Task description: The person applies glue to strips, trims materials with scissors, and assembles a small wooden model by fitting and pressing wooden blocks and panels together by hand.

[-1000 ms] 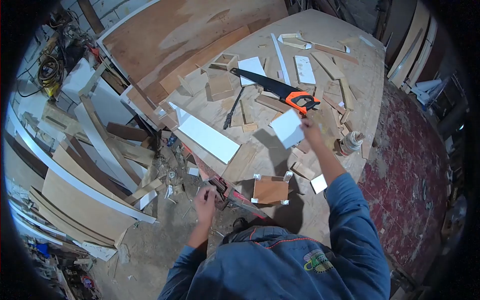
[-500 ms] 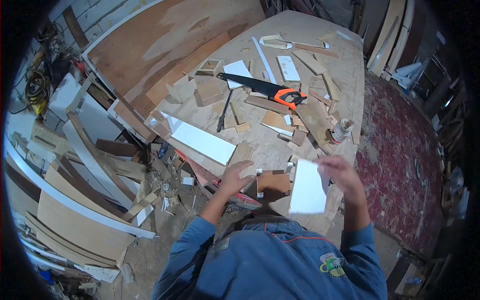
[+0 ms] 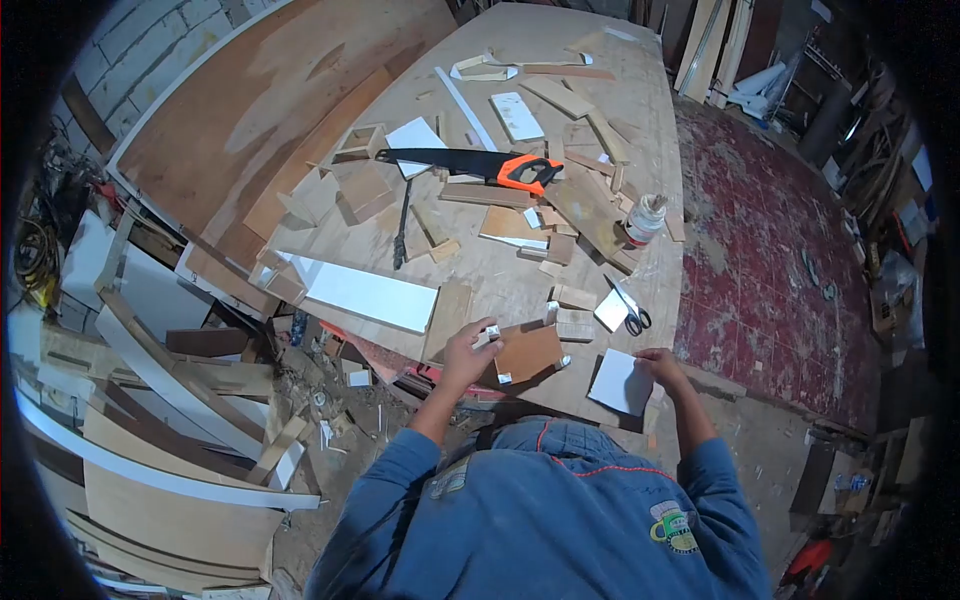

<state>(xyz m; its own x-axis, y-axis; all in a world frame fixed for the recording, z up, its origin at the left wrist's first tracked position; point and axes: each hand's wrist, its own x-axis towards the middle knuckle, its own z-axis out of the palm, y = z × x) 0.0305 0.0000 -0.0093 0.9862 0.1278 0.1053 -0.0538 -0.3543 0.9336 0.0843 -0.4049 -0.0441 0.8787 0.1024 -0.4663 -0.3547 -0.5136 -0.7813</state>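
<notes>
My left hand (image 3: pixel 468 360) is closed around the upper left corner of a small brown wooden piece (image 3: pixel 530 352), where a white-tipped block end shows by the fingers. Similar white tips show at its other corners. My right hand (image 3: pixel 664 370) pinches the upper right corner of a white rectangular board (image 3: pixel 617 384), which lies low over the table's near edge; whether it touches the table is unclear. Beyond that board, scissors (image 3: pixel 634 312) with black handles rest partly on a small white piece (image 3: pixel 611 311). A short wooden block (image 3: pixel 575 324) sits just behind the brown piece.
A handsaw (image 3: pixel 520 172) with an orange handle lies across wood offcuts on the table (image 3: pixel 560 385). A glue-stained bottle (image 3: pixel 645 220) stands near the right edge. A long white board (image 3: pixel 370 294) lies left. Scrap wood (image 3: pixel 190 350) leans beside the table.
My right hand has lowered the white board and moved it slightly right, uncovering the scissors. My left hand, spread before, has closed on the brown piece's corner. The view has shifted.
</notes>
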